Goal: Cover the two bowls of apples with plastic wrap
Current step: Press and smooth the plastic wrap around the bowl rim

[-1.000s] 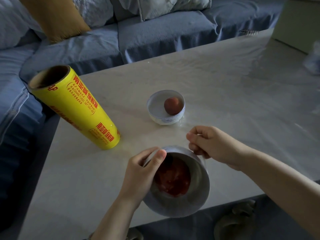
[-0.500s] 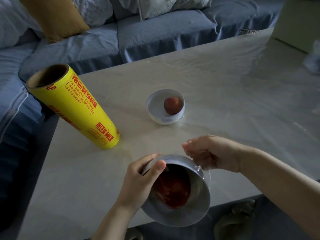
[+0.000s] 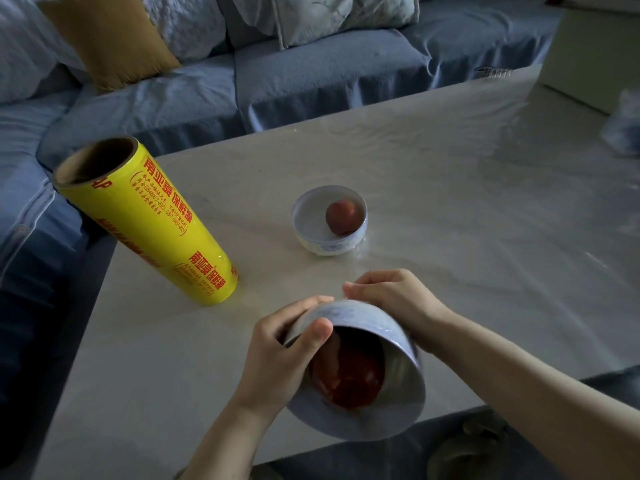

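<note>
The near bowl [image 3: 398, 403] is pale blue-white and tipped steeply toward me, with a red apple [image 3: 349, 379] inside behind a film of plastic wrap. My left hand [image 3: 280, 355] grips its left rim, thumb over the edge. My right hand [image 3: 391, 303] presses on the bowl's upturned outer side, fingers curled over it. A second bowl [image 3: 311, 233] stands upright farther back mid-table with a smaller reddish apple [image 3: 341, 216] in it. A yellow roll of plastic wrap [image 3: 149, 220] stands tilted at the left.
The pale table [image 3: 450, 202] carries a loose sheet of clear film on its right half. A blue sofa [image 3: 311, 74] with cushions runs along the far and left sides. A light box [image 3: 595, 50] sits at the far right corner.
The near bowl has tipped further toward me. My right hand moved from its far rim onto the upturned outer side; my left hand kept its hold.
</note>
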A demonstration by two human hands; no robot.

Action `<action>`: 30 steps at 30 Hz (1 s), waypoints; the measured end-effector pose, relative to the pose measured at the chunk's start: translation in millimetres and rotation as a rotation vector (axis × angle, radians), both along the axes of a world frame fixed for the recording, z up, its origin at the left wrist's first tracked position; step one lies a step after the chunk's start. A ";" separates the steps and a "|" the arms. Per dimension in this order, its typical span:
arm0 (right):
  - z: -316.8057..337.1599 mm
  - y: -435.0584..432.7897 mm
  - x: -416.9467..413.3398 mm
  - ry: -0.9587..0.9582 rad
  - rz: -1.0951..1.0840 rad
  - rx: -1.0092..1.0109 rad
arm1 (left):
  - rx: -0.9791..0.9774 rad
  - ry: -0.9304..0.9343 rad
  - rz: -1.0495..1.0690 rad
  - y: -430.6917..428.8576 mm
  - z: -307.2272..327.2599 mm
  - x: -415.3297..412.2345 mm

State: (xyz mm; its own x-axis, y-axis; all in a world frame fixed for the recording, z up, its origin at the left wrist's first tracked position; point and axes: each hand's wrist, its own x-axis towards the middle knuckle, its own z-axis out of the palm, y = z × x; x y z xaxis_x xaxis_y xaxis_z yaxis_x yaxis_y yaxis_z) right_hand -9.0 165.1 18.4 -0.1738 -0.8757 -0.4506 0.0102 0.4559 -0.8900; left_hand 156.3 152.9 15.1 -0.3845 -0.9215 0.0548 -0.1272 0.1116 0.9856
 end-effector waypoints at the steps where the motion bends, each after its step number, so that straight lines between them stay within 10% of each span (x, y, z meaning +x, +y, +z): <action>1: 0.1 -0.3 -1.1 0.022 0.054 0.031 | -0.008 -0.001 -0.014 -0.5 -0.1 0.6; 7: -8.1 5.7 -8.7 0.100 0.242 0.149 | 0.030 0.056 -0.042 -1.1 -1.7 1.3; 15: 7.5 16.0 -29.9 0.215 -0.236 -0.271 | 0.023 0.028 0.094 -8.4 -3.8 -8.1; 20: 23.5 36.9 -10.8 0.194 0.265 -0.262 | 0.031 0.025 0.123 -7.6 -9.5 -8.3; 30: 7.9 25.2 -15.8 0.061 0.405 -0.074 | 0.098 -0.014 0.151 -3.8 -8.7 -4.7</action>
